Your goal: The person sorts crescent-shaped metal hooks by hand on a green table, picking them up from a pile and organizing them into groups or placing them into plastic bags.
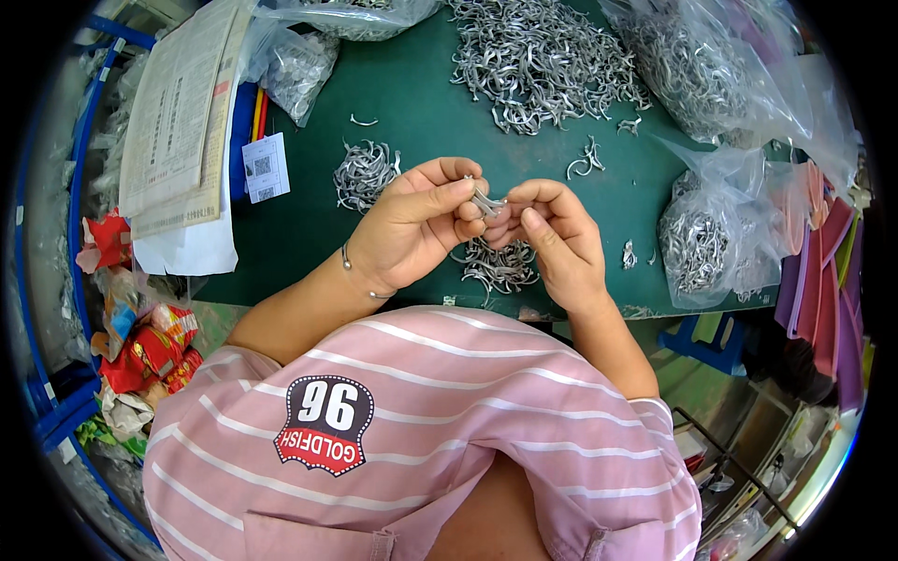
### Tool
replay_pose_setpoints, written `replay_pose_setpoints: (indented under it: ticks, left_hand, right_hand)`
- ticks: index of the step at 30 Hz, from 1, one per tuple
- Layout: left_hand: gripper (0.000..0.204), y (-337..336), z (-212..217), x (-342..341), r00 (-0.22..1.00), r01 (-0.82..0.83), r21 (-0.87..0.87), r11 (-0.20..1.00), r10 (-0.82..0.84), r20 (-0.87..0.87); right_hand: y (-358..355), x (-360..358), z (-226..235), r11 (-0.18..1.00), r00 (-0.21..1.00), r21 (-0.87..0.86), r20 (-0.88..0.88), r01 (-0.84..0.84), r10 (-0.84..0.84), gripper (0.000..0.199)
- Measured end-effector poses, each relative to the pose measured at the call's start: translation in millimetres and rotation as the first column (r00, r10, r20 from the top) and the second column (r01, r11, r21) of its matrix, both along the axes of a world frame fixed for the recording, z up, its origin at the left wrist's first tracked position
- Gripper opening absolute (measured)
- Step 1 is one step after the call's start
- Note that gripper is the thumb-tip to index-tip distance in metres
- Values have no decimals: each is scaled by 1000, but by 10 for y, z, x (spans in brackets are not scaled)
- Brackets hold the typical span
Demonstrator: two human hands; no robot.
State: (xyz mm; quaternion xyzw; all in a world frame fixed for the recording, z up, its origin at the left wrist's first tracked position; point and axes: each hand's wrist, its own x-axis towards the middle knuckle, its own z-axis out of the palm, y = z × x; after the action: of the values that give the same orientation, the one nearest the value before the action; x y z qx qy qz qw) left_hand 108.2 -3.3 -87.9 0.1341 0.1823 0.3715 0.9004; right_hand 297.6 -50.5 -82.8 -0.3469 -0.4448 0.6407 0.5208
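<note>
My left hand is closed on a few small curved metal pieces, held between thumb and fingers above the front of the green table. At their other end, the fingertips of my right hand pinch together; how many pieces each hand grips is hidden. Just below the hands lies a small pile of similar grey metal pieces, partly covered by my fingers. To the left of my left hand sits another small heap. A few loose pieces rest beyond my right hand.
A large heap of metal pieces spreads over the far side of the green table. Clear plastic bags of pieces stand at the right, and another bag at the far left. Papers hang beside a blue rack.
</note>
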Motion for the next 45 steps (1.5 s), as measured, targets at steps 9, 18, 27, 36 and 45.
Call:
replay_pose_setpoints:
  ticks: [9,18,27,36,45]
  left_hand:
    - [25,-49,96,27,946,25,387,922,103,-306]
    - [25,-98,160,75,904,62,518,853,172,-392]
    - [20,-61,101,146,546,586,722,369,478,-688]
    - [21,-66,58,222,594,575,728,373,421,-685]
    - [26,-59,78,207,620,367,749,551,455,-639]
  right_hand:
    - [17,-1,76,943,944,319,268,100,-191,8]
    - [0,65,107,838,834,545,455,15,-311,17]
    - [118,603,-26,868,277,464,823,174,-496,8]
    - [361,611,-227,886,67,454,885,91,-460,8]
    - [260,550,-76,956,799,35,540,292,-264,7]
